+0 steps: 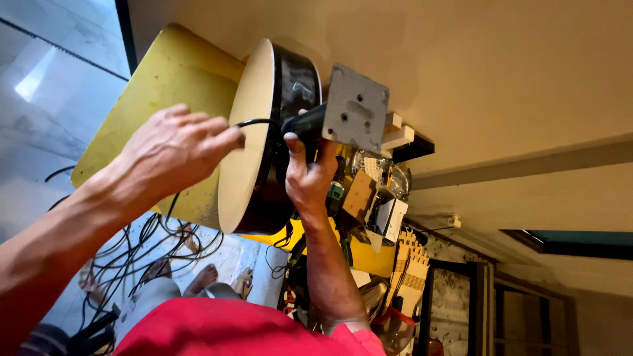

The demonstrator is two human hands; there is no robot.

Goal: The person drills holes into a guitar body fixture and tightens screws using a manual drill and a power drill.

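Gripping round black unit (pixel 283 132), R hand (pixel 306 175), L hand (pixel 175 148) on cable (pixel 257 122)

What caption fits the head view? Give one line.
Left hand steadies a round black drum-like object on a yellow table while right hand grips a black handle.

— What is the drum (pixel 264 138) like?
— A round, shallow thing with a cream face and glossy black rim, tipped on edge so the face shows sidelong.
— And the black tool (pixel 304 125)?
— Pressed against the rim, with a square grey metal plate (pixel 356 115) at its end and a black cable (pixel 254 122) crossing the cream face.
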